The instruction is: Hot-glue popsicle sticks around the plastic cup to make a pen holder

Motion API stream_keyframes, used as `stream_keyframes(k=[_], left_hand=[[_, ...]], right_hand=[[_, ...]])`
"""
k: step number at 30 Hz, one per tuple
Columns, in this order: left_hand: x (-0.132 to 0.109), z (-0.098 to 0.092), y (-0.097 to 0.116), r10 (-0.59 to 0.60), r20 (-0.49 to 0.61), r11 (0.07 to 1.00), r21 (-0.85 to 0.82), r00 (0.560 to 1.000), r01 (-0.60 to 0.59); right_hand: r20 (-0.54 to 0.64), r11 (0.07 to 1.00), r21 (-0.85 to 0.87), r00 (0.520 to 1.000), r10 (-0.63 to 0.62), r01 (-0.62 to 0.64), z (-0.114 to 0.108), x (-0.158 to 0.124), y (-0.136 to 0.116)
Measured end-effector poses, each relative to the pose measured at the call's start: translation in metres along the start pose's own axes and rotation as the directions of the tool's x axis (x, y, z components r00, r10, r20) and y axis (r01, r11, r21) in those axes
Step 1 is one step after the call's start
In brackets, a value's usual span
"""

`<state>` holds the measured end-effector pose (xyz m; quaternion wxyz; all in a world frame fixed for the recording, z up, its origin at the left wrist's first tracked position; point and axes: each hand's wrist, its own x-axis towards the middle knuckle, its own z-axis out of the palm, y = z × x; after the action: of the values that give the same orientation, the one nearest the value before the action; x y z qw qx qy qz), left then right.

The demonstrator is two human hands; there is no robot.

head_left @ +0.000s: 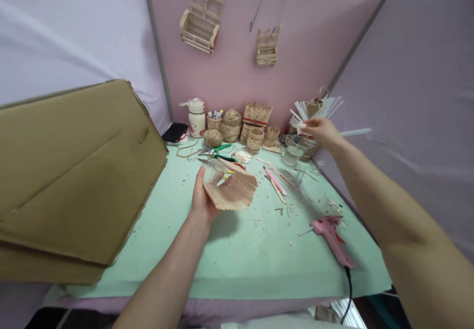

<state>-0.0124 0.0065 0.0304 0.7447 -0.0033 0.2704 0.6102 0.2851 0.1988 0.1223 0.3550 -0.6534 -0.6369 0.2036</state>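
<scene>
My left hand (203,199) is wrapped around a clear plastic cup (212,172) tilted on its side above the table. Flat wooden sticks (236,194) cover part of the cup's wall, side by side, with uneven ends. My right hand (321,130) reaches to the back right with its fingers pinched together. A small white piece (301,127) shows at the fingertips; its kind is unclear. Close beside this hand stand a bunch of white glue sticks (331,106) and a clear plastic cup with a handle (294,152). A pink glue gun (335,245) lies at the front right.
Pliers (218,155), a pink cutter (274,181) and wood scraps lie mid-table. Along the back stand a white bottle (196,119), twine balls (213,138) and small wooden pots (255,140). Cardboard (81,171) leans at left. Wooden baskets (200,30) hang on the wall.
</scene>
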Motion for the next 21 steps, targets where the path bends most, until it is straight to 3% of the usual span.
stream_keyframes(k=[2,3,5,7,10,12,13,14,16,21], left_hand=[[0.000,-0.002,-0.001,0.045,0.034,0.999,-0.024,0.998,-0.044],[0.000,-0.004,-0.001,0.074,0.051,0.997,-0.036,0.996,-0.072],[0.001,-0.007,-0.001,0.134,0.083,0.990,-0.057,0.987,-0.130],[0.002,-0.009,-0.002,0.193,0.100,0.980,-0.060,0.976,-0.188],[0.003,-0.010,-0.004,0.260,0.135,0.966,-0.047,0.956,-0.256],[0.004,-0.009,-0.006,0.273,0.171,0.962,-0.046,0.947,-0.269],[0.004,-0.008,-0.007,0.277,0.184,0.961,-0.050,0.943,-0.273],[0.004,-0.007,-0.009,0.286,0.191,0.958,-0.054,0.939,-0.281],[0.004,-0.006,-0.013,0.307,0.212,0.952,-0.064,0.928,-0.300],[0.009,-0.008,-0.022,0.300,0.289,0.953,-0.054,0.909,-0.297]], right_hand=[[-0.016,0.991,0.092,0.996,-0.091,0.092,-0.007,-0.043,-0.022],[-0.025,0.963,0.183,0.980,-0.196,0.198,-0.010,-0.069,-0.032],[-0.016,0.899,0.239,0.927,-0.375,0.367,-0.011,-0.127,-0.051],[0.000,0.841,0.160,0.851,-0.524,0.518,0.000,-0.181,-0.064],[0.128,0.711,-0.029,0.708,-0.695,0.703,0.038,-0.229,-0.072],[0.237,0.630,-0.090,0.631,-0.738,0.771,0.072,-0.236,-0.074],[0.292,0.628,-0.074,0.619,-0.729,0.775,0.089,-0.233,-0.075],[0.314,0.666,-0.027,0.639,-0.702,0.745,0.105,-0.229,-0.076],[0.227,0.793,0.125,0.761,-0.608,0.597,0.134,-0.219,-0.081],[0.062,0.821,0.315,0.852,-0.519,0.477,0.182,-0.217,-0.092]])
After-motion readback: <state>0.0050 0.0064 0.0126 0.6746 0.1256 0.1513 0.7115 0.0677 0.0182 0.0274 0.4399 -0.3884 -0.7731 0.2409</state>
